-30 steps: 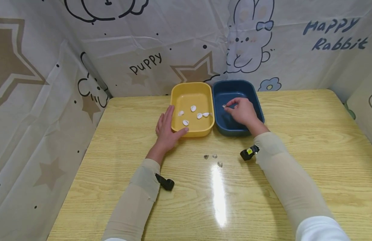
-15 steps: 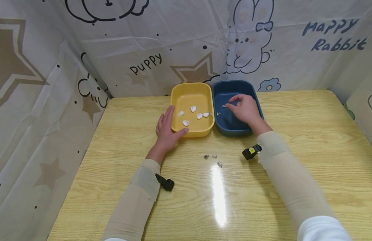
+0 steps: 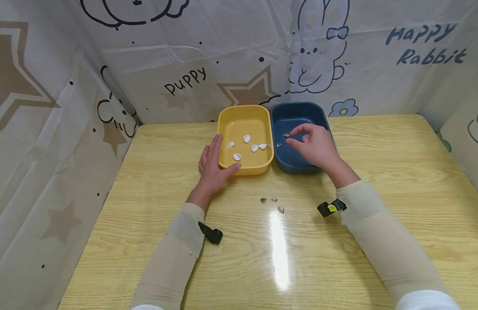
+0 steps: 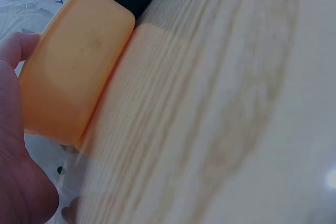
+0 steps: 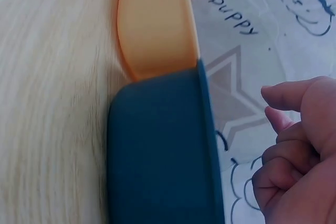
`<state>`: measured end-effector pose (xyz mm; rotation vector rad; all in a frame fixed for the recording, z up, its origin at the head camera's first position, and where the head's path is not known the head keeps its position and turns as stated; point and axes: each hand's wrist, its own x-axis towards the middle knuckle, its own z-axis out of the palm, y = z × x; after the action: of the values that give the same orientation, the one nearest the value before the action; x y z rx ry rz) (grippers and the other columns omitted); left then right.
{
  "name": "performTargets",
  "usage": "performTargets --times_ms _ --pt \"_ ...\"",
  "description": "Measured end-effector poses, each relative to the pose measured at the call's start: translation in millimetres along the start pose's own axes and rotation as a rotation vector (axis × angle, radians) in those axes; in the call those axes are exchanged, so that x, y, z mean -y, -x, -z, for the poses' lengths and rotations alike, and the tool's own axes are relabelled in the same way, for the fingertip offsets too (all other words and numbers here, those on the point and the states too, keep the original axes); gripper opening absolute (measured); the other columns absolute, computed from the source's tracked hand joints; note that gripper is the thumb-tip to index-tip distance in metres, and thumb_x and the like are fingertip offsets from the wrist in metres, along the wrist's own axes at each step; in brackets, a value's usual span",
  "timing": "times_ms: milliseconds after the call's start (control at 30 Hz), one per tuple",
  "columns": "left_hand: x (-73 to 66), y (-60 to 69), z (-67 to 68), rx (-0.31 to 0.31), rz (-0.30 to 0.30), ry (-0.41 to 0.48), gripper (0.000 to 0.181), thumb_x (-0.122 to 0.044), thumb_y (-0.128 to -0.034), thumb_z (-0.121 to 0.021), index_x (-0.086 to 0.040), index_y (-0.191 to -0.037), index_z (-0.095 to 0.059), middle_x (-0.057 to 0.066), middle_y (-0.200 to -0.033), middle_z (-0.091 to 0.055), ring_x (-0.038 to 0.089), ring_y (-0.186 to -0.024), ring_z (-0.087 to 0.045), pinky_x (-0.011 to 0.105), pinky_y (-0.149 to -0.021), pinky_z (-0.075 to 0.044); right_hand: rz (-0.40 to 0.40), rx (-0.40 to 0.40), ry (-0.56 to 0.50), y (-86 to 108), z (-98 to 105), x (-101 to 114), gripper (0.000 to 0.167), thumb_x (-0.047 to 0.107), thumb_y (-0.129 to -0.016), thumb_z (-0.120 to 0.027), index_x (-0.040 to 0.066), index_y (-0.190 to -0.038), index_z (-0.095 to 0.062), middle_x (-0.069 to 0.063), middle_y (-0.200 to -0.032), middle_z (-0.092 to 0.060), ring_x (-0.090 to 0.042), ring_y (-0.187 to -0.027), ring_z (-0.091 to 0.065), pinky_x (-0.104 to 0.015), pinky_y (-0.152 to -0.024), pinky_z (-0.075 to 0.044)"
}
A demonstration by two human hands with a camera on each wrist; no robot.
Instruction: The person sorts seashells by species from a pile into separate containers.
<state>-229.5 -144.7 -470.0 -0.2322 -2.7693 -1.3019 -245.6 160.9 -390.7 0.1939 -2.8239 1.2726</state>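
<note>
Well, left hand (image 3: 213,165) touches yellow tray (image 3: 254,171) (at edge).

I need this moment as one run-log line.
left hand: touching yellow bin | right hand: over blue bin, at small seashell, hold unclear | yellow bin: white seashells | table: three seashells

beige forearm sleeves (image 3: 173,258) | white upper sleeves (image 3: 428,300) | black wrist cameras (image 3: 213,235) | right: yellow patch (image 3: 331,208)
</note>
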Motion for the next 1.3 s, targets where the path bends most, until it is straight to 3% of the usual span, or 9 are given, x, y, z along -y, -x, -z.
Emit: performTargets --times_ms 533,900,1300 --pt "0.5 1.3 0.7 0.003 -0.002 -0.004 0.099 -0.047 -0.0878 -0.072 -0.033 -0.162 -0.008 -0.016 -0.165 -0.003 0.034 -0.148 0.002 0.054 -0.113 0.002 0.061 0.083 0.012 43.0 0.8 12.6 0.027 0.030 -0.091 -0.076 0.010 -0.107 -0.069 0.000 -0.054 -0.033 -0.022 -0.046 -0.036 -0.035 -0.050 -0.030" --pt "0.4 0.5 0.0 0.000 -0.007 -0.006 0.099 -0.050 -0.0868 -0.071 -0.033 -0.162 -0.008 -0.016 -0.165 -0.003 0.033 -0.148 0.002 0.054 -0.113 0.001 0.100 0.167 -0.012 66.4 -6.9 1.0 0.020 0.016 -0.088 -0.079 0.008 -0.103 -0.070 0.003 -0.054 -0.030 -0.017 -0.047 -0.032 -0.033 -0.052 -0.029" --pt "0.5 0.1 -0.5 -0.004 0.000 0.000 0.099 -0.045 -0.0871 -0.073 -0.034 -0.161 -0.008 -0.017 -0.165 -0.002 0.033 -0.148 0.002 0.054 -0.113 0.002 0.143 0.333 -0.050 78.3 -21.3 -13.8 0.023 0.010 -0.082 -0.082 0.004 -0.102 -0.071 0.007 -0.055 -0.028 -0.013 -0.050 -0.028 -0.031 -0.055 -0.028"
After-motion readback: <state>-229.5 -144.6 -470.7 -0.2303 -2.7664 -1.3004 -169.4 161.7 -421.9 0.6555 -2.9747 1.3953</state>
